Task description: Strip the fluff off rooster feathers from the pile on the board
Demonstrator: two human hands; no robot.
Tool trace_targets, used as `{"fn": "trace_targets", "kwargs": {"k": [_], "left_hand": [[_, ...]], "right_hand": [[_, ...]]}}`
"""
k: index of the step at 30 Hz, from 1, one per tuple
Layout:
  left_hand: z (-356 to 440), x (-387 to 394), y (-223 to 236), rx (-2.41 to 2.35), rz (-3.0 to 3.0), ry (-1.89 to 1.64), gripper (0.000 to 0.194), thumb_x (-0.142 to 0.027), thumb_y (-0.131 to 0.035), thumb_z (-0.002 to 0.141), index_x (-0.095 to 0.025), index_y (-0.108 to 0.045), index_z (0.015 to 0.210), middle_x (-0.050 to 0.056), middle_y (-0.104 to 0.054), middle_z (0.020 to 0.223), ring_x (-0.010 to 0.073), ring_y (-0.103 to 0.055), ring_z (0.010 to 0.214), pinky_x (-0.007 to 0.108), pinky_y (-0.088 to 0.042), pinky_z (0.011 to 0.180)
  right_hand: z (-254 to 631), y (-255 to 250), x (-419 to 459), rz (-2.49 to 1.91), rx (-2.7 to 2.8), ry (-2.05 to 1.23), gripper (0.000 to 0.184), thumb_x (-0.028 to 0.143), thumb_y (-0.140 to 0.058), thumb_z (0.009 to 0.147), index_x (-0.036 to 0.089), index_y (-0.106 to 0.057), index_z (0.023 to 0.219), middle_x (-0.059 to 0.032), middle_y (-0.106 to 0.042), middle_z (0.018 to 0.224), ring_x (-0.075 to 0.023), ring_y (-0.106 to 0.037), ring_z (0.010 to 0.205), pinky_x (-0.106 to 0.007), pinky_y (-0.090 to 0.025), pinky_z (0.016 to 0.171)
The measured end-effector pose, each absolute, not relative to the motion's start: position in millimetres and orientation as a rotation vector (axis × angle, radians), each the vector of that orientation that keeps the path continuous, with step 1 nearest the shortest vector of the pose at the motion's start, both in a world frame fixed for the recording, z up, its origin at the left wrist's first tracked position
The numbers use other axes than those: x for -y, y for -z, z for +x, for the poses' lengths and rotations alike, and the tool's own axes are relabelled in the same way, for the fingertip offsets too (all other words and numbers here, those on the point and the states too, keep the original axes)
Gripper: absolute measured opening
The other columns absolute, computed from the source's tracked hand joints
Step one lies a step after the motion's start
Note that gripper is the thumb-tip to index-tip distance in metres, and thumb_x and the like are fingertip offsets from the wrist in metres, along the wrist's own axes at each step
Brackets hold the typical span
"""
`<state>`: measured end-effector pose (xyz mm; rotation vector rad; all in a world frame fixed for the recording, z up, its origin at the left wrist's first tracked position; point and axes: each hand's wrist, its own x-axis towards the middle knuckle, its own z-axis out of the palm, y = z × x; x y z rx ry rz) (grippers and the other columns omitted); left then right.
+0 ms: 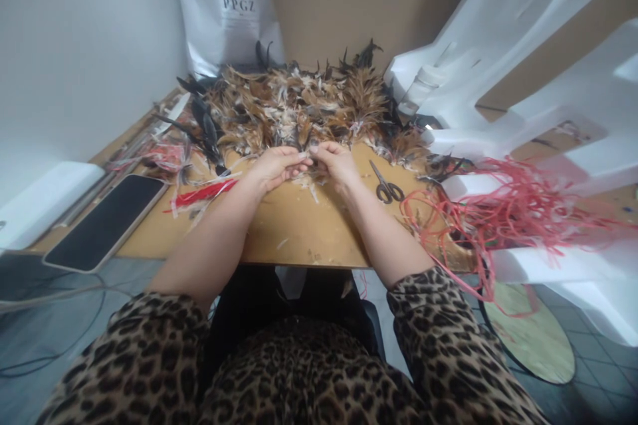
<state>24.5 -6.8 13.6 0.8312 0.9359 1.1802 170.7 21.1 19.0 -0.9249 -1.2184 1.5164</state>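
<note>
My left hand (282, 166) and my right hand (333, 161) meet over the middle of the table, thumbs and fingertips pinched together. Between the fingertips they appear to hold a small brown and dark feather (302, 134), its lower end hidden by the fingers. Just behind the hands spreads a large heap of brown, white and black feathers (279, 103). To the right of my right hand lies a pair of scissors (387, 187) with dark handles, its blades pointing away. Red strips (207, 194) lie beside my left forearm.
A phone (107, 220) and a white box (52, 202) lie at the left. Tangled pink-red ribbon (518, 212) hangs over white foam pieces (523, 265) at the right. A white printed bag (229, 20) stands behind the heap. The table's (304, 246) front edge is close to my body.
</note>
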Motion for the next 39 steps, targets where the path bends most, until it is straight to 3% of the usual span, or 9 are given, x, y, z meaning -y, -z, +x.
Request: {"fn": "trace_targets", "kwargs": {"k": [13,18,21,25,31,34,39], "left_hand": [[24,7,-12,-0.946,0.912,-1.148,0.014,-0.017,-0.073,0.066,-0.007,-0.065,0.071,0.007,-0.068,0.068,0.005,-0.058,0.051,0.013,-0.045,0.049],[22,6,-15,-0.988,0.89,-1.205,0.015,-0.016,-0.074,0.065,-0.007,-0.062,0.068,0.006,-0.067,0.066,0.0046,-0.057,0.049,0.013,-0.045,0.048],[21,6,-17,-1.005,0.881,-1.237,0.017,-0.017,-0.074,0.066,-0.007,-0.061,0.066,0.006,-0.066,0.064,0.0041,-0.056,0.048,0.012,-0.043,0.046],[21,5,-16,-1.023,0.886,-1.24,0.018,-0.019,-0.074,0.066,-0.007,-0.06,0.067,0.005,-0.065,0.061,0.0042,-0.056,0.048,0.012,-0.043,0.045],[20,5,-16,-1.035,0.879,-1.242,0.017,-0.017,-0.072,0.068,-0.007,-0.06,0.067,0.005,-0.065,0.061,0.0042,-0.055,0.047,0.012,-0.042,0.044],[19,4,-15,-1.026,0.868,-1.247,0.017,-0.017,-0.072,0.068,-0.006,-0.06,0.067,0.005,-0.065,0.062,0.0044,-0.056,0.047,0.012,-0.042,0.044],[18,2,-14,-0.973,0.811,-1.269,0.011,-0.014,-0.069,0.071,-0.006,-0.062,0.069,0.007,-0.067,0.068,0.0052,-0.058,0.049,0.011,-0.042,0.041]], "right_hand": [[162,-18,-15,-0.928,1.212,-1.438,0.031,0.039,-0.074,0.056,0.018,-0.053,0.061,0.0071,-0.048,0.05,-0.0042,-0.038,0.045,-0.019,-0.029,0.045],[181,-24,-22,-1.018,1.56,-1.298,0.026,0.039,-0.071,0.061,0.015,-0.061,0.065,0.0021,-0.057,0.057,-0.0067,-0.046,0.051,-0.021,-0.036,0.052],[195,-34,-19,-1.184,2.028,-1.151,0.022,0.035,-0.065,0.066,0.013,-0.064,0.065,-0.0011,-0.061,0.059,-0.0083,-0.049,0.053,-0.022,-0.038,0.054],[195,-48,-3,-1.47,2.584,-0.656,0.02,0.032,-0.062,0.066,0.014,-0.069,0.07,-0.0058,-0.065,0.066,-0.0138,-0.056,0.063,-0.024,-0.04,0.06],[178,-49,11,-1.675,2.774,-0.259,0.024,0.025,-0.057,0.068,0.014,-0.071,0.085,-0.0154,-0.069,0.085,-0.0238,-0.063,0.079,-0.03,-0.043,0.066],[183,-44,4,-1.577,2.726,-0.361,0.018,0.02,-0.055,0.067,0.012,-0.07,0.075,-0.0137,-0.068,0.075,-0.0206,-0.061,0.07,-0.028,-0.042,0.062],[201,-40,-17,-1.29,2.191,-1.079,0.009,0.02,-0.058,0.065,0.013,-0.064,0.064,-0.0023,-0.061,0.057,-0.0095,-0.05,0.052,-0.022,-0.038,0.053]]}}
